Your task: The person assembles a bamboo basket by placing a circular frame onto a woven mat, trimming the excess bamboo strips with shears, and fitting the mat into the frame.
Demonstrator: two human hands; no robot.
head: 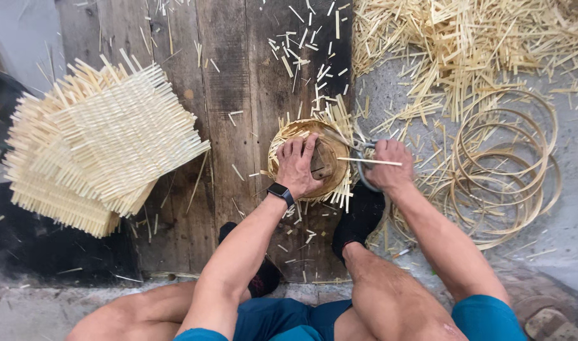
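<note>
- left hand [296,165] lies palm-down on a small round woven bamboo basket [311,161]; fingers [295,148] spread over its top and rim, pressing it flat, not wrapped around anything
- right hand [390,165] is clenched on the handles of metal shears [360,151]; blades point at the basket's right edge, where loose strip ends [343,113] stick out
- a thin bamboo stick [370,162] lies across the right hand; cannot tell whether it is gripped or just resting there
- basket sits on dark wooden floor planks [229,82], between the person's black-socked feet [358,218], just in front of the knees
- handling, judged: basket looks light and springy, thin woven walls likely flex and slide unless pinned; the rim band looks like the stiffest place to hold, or press down from the top as here
- protruding strips look brittle and splintery, sharp cut ends; better kept away from fingertips
- stack of square woven mats [99,142] lies well apart at left
- pile of cut bamboo strips [466,44] upper right, coiled bamboo hoops [507,164] right of the shears
- black smartwatch [280,192] on the left wrist
</note>
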